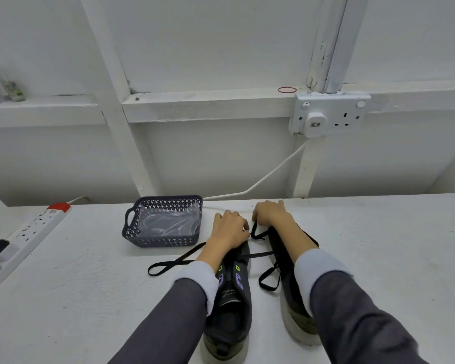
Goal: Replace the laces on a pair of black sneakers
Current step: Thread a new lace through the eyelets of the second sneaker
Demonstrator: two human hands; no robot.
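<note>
Two black sneakers were set side by side on the white table (90,298), heels towards the near edge and toes pointing far. The left sneaker (231,319) was seen from above, its tongue and purple eyelet tabs exposed, while the right sneaker (294,311) was largely covered by the right forearm. The left hand (229,229) was laid over the front of the left sneaker with its fingers curled downward; whether anything was pinched there could not be told. The right hand (269,214) was held just beyond the toes, and an end of the black lace (168,265) was pinched between its fingertips. Loose loops of the lace were spread on the table to the left of the sneakers and between them. A dark perforated basket (132,232) holding a clear plastic bag (168,219) stood just left of the hands. A white power strip (34,229) lay at the far left, and a wall socket (331,114) was mounted above.
</note>
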